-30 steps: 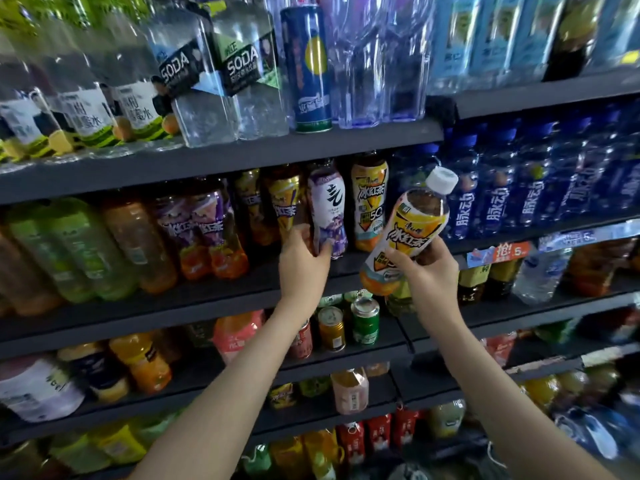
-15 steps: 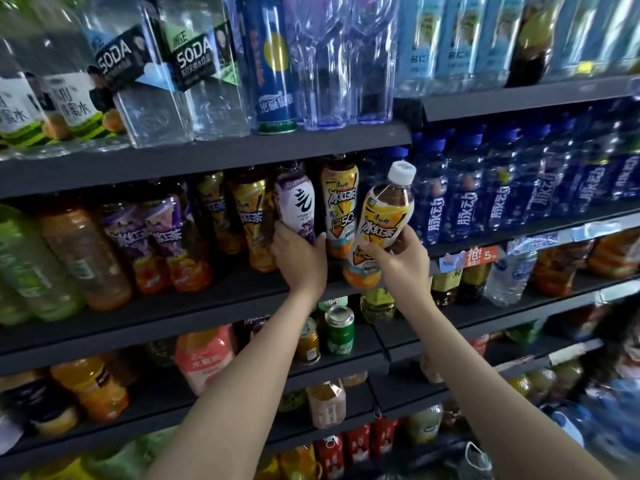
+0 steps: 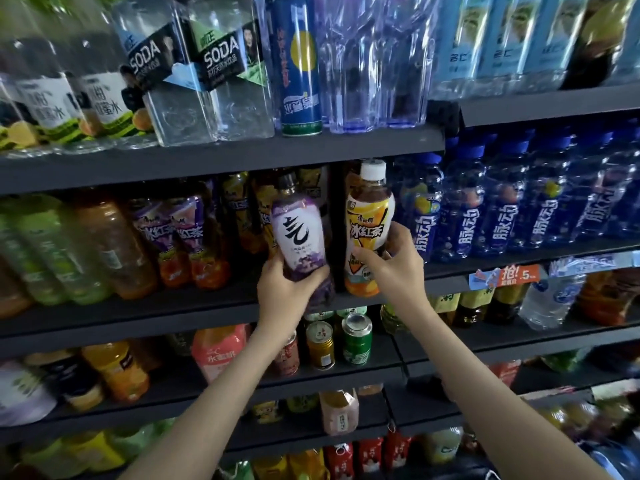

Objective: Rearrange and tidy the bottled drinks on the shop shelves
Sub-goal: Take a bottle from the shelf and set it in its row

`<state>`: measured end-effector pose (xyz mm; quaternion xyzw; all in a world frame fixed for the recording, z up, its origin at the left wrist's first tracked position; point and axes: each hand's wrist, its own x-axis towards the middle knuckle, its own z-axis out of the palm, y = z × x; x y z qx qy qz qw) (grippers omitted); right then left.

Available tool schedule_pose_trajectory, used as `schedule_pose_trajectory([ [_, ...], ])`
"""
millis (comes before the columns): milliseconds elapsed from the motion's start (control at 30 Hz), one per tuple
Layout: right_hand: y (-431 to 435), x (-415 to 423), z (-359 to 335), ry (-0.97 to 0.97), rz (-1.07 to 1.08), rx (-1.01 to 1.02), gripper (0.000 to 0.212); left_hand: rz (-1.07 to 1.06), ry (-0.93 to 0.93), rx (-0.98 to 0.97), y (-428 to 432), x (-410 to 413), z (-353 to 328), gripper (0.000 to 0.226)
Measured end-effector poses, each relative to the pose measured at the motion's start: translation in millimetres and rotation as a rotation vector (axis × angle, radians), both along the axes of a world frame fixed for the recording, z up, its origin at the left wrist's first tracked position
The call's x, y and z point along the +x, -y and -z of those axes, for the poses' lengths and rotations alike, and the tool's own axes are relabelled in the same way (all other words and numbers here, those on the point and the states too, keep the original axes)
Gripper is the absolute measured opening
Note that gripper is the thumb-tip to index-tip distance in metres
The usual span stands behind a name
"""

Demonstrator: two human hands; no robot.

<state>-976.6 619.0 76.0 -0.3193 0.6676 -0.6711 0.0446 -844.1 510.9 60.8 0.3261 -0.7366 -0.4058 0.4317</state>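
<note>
My left hand grips the lower part of a purple-and-white labelled bottle, tilted slightly and lifted a little in front of the second shelf. My right hand holds a yellow iced-tea bottle with a white cap upright at the shelf's front edge, just right of the purple one. Behind them stand more yellow iced-tea bottles, partly hidden.
Blue-capped blue bottles fill the shelf to the right. Purple-and-orange tea bottles and green bottles stand to the left. The top shelf holds soda bottles and a blue can. Below are small cans.
My right hand has brought the iced-tea bottle from a tilted position upright onto the shelf edge. My left hand has pulled the purple bottle forward and up.
</note>
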Motion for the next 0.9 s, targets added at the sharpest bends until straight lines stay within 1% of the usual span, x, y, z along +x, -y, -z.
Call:
schedule_pose_trajectory([
  [100,16,5,-4,-0.057,-0.095,0.063,0.04,0.107,0.002,0.142,5,30,-5,0.042],
  [167,27,7,-5,-0.104,-0.123,0.093,0.038,0.14,-0.038,0.208,6,43,-8,0.043],
  [267,43,9,-6,-0.209,-0.053,0.12,0.046,0.145,-0.058,0.225,9,53,-13,0.042],
  [367,53,12,4,-0.317,0.063,0.2,0.068,0.134,-0.063,0.215,12,58,-15,0.041],
  [433,56,18,12,-0.358,0.093,0.232,0.08,0.131,-0.076,0.226,15,59,-13,0.041],
  [500,58,20,16,-0.355,0.098,0.232,0.08,0.126,-0.082,0.245,17,59,-13,0.041],
  [700,79,9,4,-0.296,0.035,0.292,0.069,0.129,-0.105,0.336,20,50,-11,0.04],
  [767,81,11,2,-0.286,0.021,0.307,0.071,0.144,-0.105,0.349,18,51,-11,0.039],
  [833,73,21,1,-0.266,0.009,0.305,0.078,0.168,-0.108,0.373,15,55,-11,0.038],
  [900,59,36,4,-0.24,-0.012,0.235,0.077,0.193,-0.093,0.401,11,62,-11,0.036],
])
